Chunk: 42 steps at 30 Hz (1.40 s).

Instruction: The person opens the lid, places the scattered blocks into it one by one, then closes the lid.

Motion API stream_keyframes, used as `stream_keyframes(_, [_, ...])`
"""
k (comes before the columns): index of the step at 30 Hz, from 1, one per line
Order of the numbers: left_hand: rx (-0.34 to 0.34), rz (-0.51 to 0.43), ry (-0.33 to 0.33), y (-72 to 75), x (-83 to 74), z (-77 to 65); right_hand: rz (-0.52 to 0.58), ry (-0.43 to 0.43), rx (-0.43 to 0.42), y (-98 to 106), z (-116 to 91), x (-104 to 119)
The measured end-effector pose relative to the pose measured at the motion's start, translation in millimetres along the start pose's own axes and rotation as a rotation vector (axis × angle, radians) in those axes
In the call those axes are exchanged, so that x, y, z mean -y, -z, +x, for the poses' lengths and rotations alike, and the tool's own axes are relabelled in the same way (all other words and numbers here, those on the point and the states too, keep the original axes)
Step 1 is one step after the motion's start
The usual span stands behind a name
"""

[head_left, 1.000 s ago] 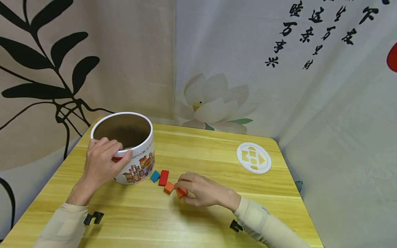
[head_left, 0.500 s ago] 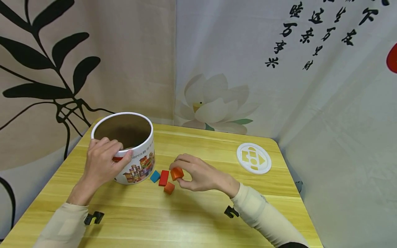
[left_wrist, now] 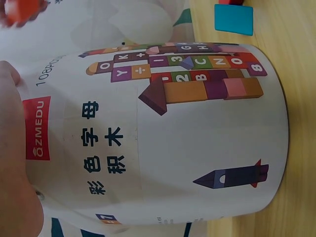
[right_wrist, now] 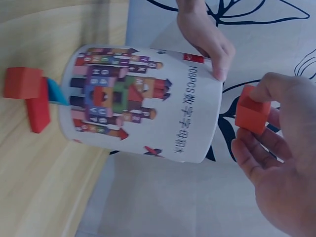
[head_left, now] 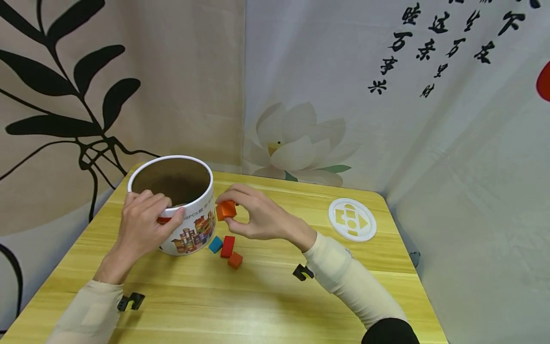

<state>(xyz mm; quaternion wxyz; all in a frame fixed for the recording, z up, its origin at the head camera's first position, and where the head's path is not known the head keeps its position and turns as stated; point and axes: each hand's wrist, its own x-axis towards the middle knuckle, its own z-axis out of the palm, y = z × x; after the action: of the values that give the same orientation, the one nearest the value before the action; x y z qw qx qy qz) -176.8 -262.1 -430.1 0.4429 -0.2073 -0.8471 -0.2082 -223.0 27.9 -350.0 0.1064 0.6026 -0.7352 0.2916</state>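
Note:
A white bucket (head_left: pixel 197 224) printed with toy-block pictures stands at the left of the table. My left hand (head_left: pixel 143 220) grips its near rim, fingers over the edge and thumb outside. Just right of the rim, my right hand (head_left: pixel 262 212) pinches an orange block (head_left: pixel 226 210) between thumb and fingers, raised over the table. In the right wrist view the same orange block (right_wrist: pixel 253 111) shows flat faces. Below it on the table lie a blue block (head_left: pixel 216 244), a red oblong block (head_left: pixel 227 247) and another orange block (head_left: pixel 235 260), close to the bucket's base.
A white round lid with cut-out shapes (head_left: pixel 352 220) lies at the right back of the wooden table (head_left: pixel 206 306). Printed cloth hangs (head_left: pixel 301 71) behind the table. The bucket's inside is dark, and its bottom is hidden.
My right hand has lifted the orange block off the table and carried it up and left to beside the bucket's rim. My left hand has stayed on the rim.

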Motion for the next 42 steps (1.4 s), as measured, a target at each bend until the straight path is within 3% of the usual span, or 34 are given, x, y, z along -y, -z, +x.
stream_keyframes(8, [-0.01,0.001,-0.021,0.0,-1.1,1.5,-0.059,0.034,-0.056,2.3,41.7,-5.6])
stream_keyframes(16, [-0.007,0.001,-0.032,1.4,-1.5,2.2,-0.092,0.01,-0.02,0.0,77.6,-15.8])
stream_keyframes(21, [-0.013,-0.004,-0.029,1.4,-1.3,1.9,-0.112,-0.049,0.037,-2.8,95.3,-19.5])
stream_keyframes(34, [-0.007,-0.005,-0.025,1.1,0.0,0.9,-0.144,-0.188,0.217,-15.5,120.8,-31.1])
stream_keyframes(42, [-0.014,-0.002,-0.03,0.6,-0.2,1.2,-0.122,-0.233,0.281,-28.0,126.7,-31.1])
